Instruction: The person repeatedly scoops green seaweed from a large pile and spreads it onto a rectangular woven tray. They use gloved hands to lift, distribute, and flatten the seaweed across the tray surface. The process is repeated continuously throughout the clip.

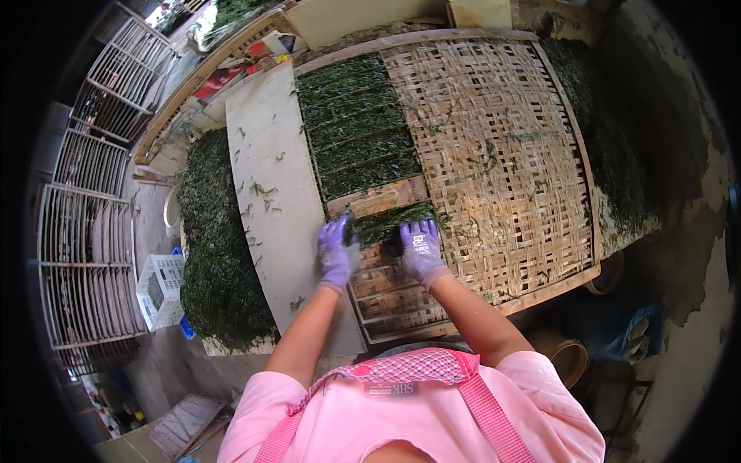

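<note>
Both my hands wear purple rubber-coated gloves. My left hand (337,253) lies at the left edge of a narrow slatted frame, partly blurred, its fingers by the shredded green leaves. My right hand (421,247) rests palm down at the frame's right edge, fingers stretched over the near edge of a band of shredded green leaves (388,221). Just beyond the band lies a wooden board (379,198) across the frame. Farther off, a layer of the same leaves (359,124) fills the frame between thin crosswise strips. Nearer me, woven bamboo slats (393,289) show bare.
A large woven bamboo mat (498,162) lies right, a pale board (275,173) left. Beyond that board is a heap of green leaves (217,249). A white plastic crate (163,289) and slatted racks (87,266) stand farther left; a round basket (570,362) is low right.
</note>
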### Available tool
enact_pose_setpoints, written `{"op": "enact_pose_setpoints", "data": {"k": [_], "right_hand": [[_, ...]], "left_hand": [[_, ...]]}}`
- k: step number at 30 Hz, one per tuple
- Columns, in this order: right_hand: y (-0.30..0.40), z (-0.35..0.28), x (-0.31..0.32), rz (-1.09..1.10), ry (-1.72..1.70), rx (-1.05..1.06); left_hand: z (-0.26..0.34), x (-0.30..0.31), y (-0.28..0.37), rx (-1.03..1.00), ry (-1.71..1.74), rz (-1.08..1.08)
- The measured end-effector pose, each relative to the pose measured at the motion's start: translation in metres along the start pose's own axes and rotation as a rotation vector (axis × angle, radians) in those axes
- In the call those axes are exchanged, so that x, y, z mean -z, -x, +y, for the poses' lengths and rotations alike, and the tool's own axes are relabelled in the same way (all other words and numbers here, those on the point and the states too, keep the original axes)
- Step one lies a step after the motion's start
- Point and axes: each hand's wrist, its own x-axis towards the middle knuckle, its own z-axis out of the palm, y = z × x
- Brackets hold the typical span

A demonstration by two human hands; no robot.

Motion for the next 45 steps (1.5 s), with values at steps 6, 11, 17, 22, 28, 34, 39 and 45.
{"op": "enact_pose_setpoints", "data": {"k": [6, 11, 17, 22, 28, 34, 39, 45], "right_hand": [[0.0, -0.055, 0.055, 0.006, -0.206, 0.285], [-0.017, -0.009, 0.042, 0.296, -1.021, -0.08], [-0.017, 0.073, 0.057, 0.103, -0.063, -0.026], [-0.031, 0.075, 0.063, -0.034, -0.057, -0.095], [-0.036, 0.029, 0.123, -0.148, -0.604, 0.026], [-0.033, 0.037, 0.109, 0.327, -0.727, -0.325], [-0.01, -0.037, 0.033, -0.299, 0.019, 0.239], [0.004, 0.001, 0.076, 0.35, -0.564, -0.062]], "left_hand": [[-0.041, -0.011, 0.032, 0.36, 0.083, 0.393], [0.02, -0.011, 0.03, 0.427, 0.445, 0.184], [0.077, -0.031, 0.0, -0.437, -0.2, -0.513], [0.08, -0.064, -0.024, -0.468, -0.163, -0.66], [0.066, -0.026, 0.005, -0.139, 0.309, -0.383], [0.012, 0.0, 0.052, 0.404, 0.148, 0.394], [0.023, -0.002, 0.041, 0.358, 0.134, 0.262], [0.004, 0.007, 0.047, -0.081, -0.374, -0.197]]}}
